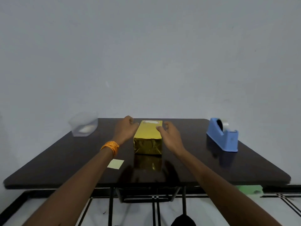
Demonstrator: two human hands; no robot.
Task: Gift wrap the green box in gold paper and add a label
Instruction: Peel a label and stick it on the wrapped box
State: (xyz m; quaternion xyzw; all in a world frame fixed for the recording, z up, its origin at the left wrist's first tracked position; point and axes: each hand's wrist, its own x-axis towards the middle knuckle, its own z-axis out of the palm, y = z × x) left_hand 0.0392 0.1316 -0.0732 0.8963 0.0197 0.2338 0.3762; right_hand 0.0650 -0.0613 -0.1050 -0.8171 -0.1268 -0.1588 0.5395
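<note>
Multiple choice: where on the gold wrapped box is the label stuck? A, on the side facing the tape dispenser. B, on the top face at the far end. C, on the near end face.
B: the label lies flat on the top face of the gold box at the end farthest from the person, while the near end face shows only folded gold paper.

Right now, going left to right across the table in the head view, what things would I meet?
clear plastic container → pale yellow paper square → gold-wrapped box → blue tape dispenser
</note>
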